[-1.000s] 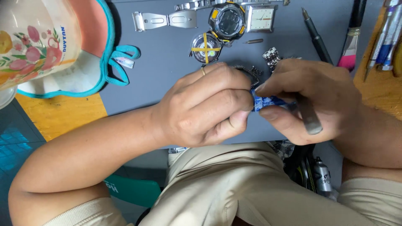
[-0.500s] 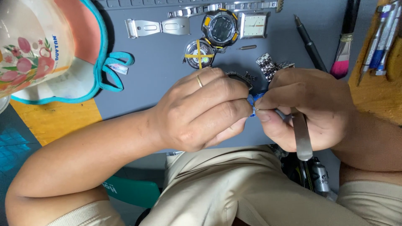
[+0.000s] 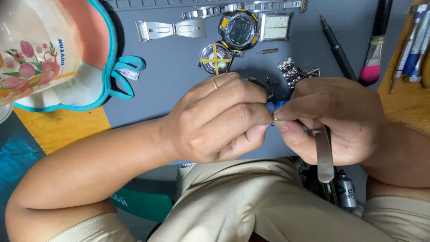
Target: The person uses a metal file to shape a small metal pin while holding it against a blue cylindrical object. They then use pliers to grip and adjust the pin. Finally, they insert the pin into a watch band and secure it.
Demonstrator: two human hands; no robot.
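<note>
My left hand (image 3: pixel 219 121) and my right hand (image 3: pixel 336 116) meet fingertip to fingertip over my lap, in front of a grey work mat (image 3: pixel 179 85). Between them they pinch a small blue tool (image 3: pixel 274 106), mostly hidden by the fingers. A flat metal blade (image 3: pixel 323 152) hangs down from my right hand's grip. A gold ring sits on a finger of my left hand. A metal watch bracelet (image 3: pixel 262 85) peeks out just behind the left knuckles.
On the mat lie a yellow-trimmed digital watch (image 3: pixel 237 29), a square watch face (image 3: pixel 275 26), a round watch case (image 3: pixel 216 58), a steel clasp (image 3: pixel 170 29), bracelet links (image 3: pixel 293 71), a black pen (image 3: pixel 336 45) and a pink-tipped brush (image 3: pixel 374 49). A floral cup (image 3: pixel 31 49) stands at left.
Both hands have stayed together on the blue tool, shifting slightly. The metal blade in my right hand has swung from slanting to hanging straight down.
</note>
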